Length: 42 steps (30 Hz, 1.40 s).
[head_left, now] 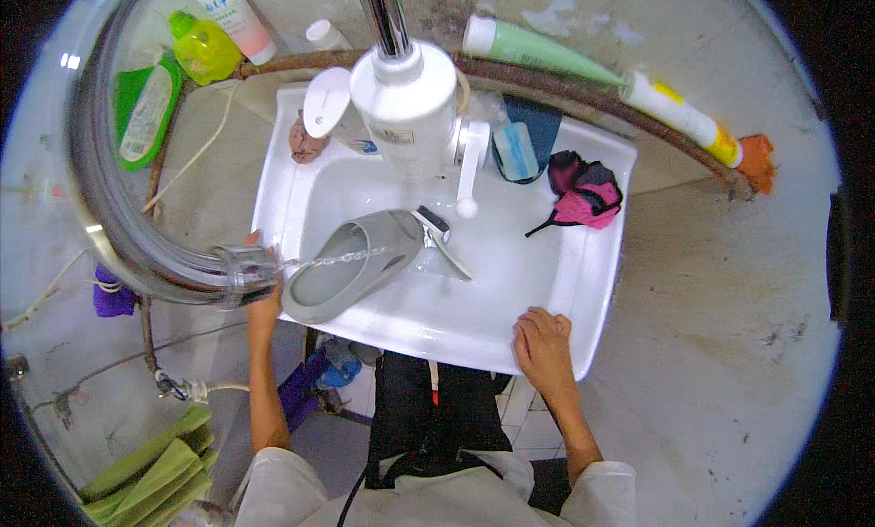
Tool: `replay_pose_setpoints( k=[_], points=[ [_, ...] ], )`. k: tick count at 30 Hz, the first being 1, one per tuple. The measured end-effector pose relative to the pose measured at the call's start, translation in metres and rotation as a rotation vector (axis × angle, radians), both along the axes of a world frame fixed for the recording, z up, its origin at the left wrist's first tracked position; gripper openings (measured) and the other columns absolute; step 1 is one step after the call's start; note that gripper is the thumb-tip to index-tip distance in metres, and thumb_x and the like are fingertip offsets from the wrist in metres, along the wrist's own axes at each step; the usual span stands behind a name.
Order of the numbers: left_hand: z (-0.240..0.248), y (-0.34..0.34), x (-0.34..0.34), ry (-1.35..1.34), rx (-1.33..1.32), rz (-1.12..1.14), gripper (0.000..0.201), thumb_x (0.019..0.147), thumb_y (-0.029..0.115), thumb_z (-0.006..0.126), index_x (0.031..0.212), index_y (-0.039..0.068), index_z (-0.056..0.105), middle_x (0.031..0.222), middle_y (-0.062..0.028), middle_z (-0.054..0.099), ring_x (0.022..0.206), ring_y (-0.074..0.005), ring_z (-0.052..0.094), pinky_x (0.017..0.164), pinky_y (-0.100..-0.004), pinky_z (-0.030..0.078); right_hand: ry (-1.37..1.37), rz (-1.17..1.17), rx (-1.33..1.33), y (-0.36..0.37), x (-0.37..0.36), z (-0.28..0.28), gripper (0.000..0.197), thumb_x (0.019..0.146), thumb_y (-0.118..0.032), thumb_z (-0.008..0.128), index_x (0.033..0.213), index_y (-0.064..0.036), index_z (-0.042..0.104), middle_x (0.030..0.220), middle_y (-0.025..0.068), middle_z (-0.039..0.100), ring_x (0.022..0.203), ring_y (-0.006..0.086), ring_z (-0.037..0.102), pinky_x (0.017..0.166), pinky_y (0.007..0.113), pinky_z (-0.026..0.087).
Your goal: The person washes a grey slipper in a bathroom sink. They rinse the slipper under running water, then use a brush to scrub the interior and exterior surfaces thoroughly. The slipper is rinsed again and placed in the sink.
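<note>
A grey slip-on shoe (394,232) lies tilted in the white sink (510,331), with water (351,256) from the curved clear spout (246,276) running into its opening. Against its right end rests a brush (441,239) with a white handle and dark bristles. My left hand (264,299) is at the sink's left edge beside the shoe; the spout hides most of its fingers, so I cannot tell whether they are closed. My right hand (544,337) rests with bent fingers closed over the front rim at the right, apart from the shoe.
A white tap (403,99) with a lever stands at the sink's back. Behind it to the right lie a blue-and-white soap bar (517,153) and a pink-and-black cloth item (588,199). Tubes (538,51) and bottles (205,49) line the wall pipe. A green cloth (159,468) hangs lower left.
</note>
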<state>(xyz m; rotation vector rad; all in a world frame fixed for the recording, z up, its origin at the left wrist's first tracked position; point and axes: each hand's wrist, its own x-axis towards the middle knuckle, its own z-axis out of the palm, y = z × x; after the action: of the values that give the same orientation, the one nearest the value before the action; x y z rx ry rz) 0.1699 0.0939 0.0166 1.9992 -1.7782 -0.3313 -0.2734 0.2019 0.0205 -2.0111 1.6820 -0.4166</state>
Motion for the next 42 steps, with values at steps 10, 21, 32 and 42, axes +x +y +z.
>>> replay_pose_setpoints(
  k=[10,21,32,42],
  points=[
    [-0.016,0.009,0.011,-0.200,-0.058,-0.051,0.027,0.094,0.027,0.059,0.107,0.004,0.054,0.109,-0.0172,0.053,0.099,-0.0351,0.054,0.084,-0.0416,0.043,0.113,0.025,-0.036,0.017,0.007,-0.005,0.018,0.091,-0.017,0.058,0.094,0.0000,0.064,0.099,0.0165,0.065,0.106,0.0309,0.059,0.091,0.046,0.037],
    [-0.047,-0.002,0.049,-0.264,-0.213,-0.189,0.027,0.092,0.032,0.057,0.108,0.010,0.058,0.107,-0.0195,0.057,0.095,-0.0392,0.056,0.082,-0.0471,0.045,0.078,0.040,-0.177,0.024,0.007,-0.010,0.036,0.095,-0.026,0.053,0.078,0.0043,0.062,0.079,0.0232,0.061,0.076,0.0410,0.057,0.072,0.049,0.043],
    [-0.049,0.004,0.052,-0.248,-0.277,-0.145,0.020,0.089,0.026,0.062,0.104,0.013,0.062,0.103,-0.0186,0.057,0.098,-0.0379,0.055,0.086,-0.0449,0.043,0.106,-0.003,-0.044,0.028,0.011,-0.009,0.041,0.095,-0.029,0.051,0.086,0.0080,0.066,0.085,0.0244,0.065,0.076,0.0370,0.059,0.074,0.043,0.045],
    [-0.038,0.015,0.037,-0.121,-0.194,-0.065,0.017,0.088,0.023,0.062,0.100,0.012,0.065,0.110,-0.0170,0.058,0.102,-0.0367,0.055,0.089,-0.0436,0.043,0.077,-0.009,-0.044,0.030,0.014,-0.007,0.030,0.093,-0.023,0.055,0.082,0.0042,0.061,0.081,0.0208,0.059,0.079,0.0357,0.053,0.076,0.044,0.040]
  ],
)
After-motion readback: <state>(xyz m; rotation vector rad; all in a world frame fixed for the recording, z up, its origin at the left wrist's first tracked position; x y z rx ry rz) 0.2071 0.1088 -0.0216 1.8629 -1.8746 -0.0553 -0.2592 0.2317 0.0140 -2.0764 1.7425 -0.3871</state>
